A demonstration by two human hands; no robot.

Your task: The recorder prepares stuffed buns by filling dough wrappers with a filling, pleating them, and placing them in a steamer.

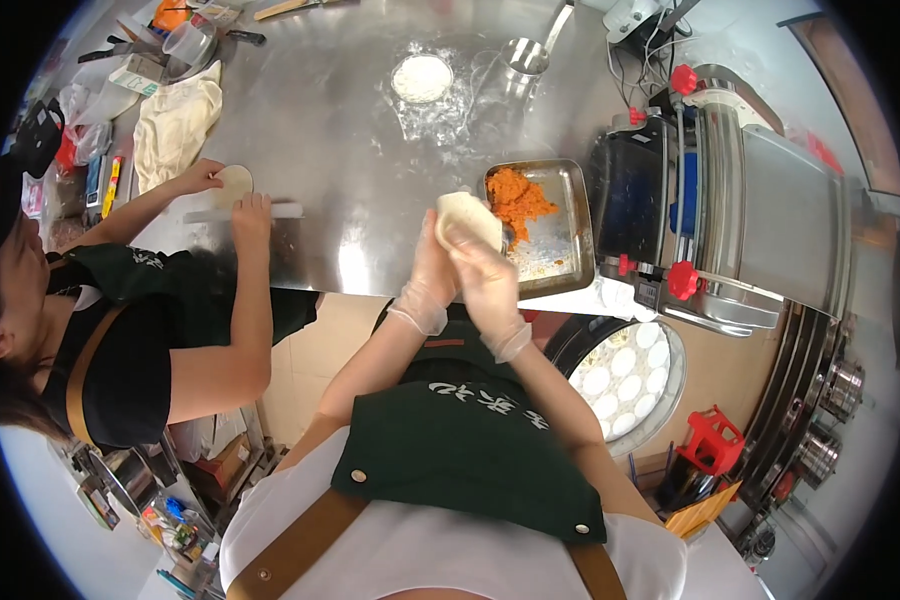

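I hold a pale, round piece of dough (467, 212) above the steel table's front edge, with both hands in clear plastic gloves. My left hand (430, 265) grips it from the left side; my right hand (485, 275) is closed on it from the right, thumb over its lower part. Just right of the dough, a metal tray (582, 225) holds orange filling (515, 198). Part of a utensil in the tray is hidden behind my hands.
A co-worker (120, 340) at left works dough (235, 183) with a rolling pin (205, 215). Floured dough (422, 78) and a steel pot (525, 55) lie farther back. A machine with red knobs (800, 220) stands right; below it, a round container (670, 400) holds white rounds.
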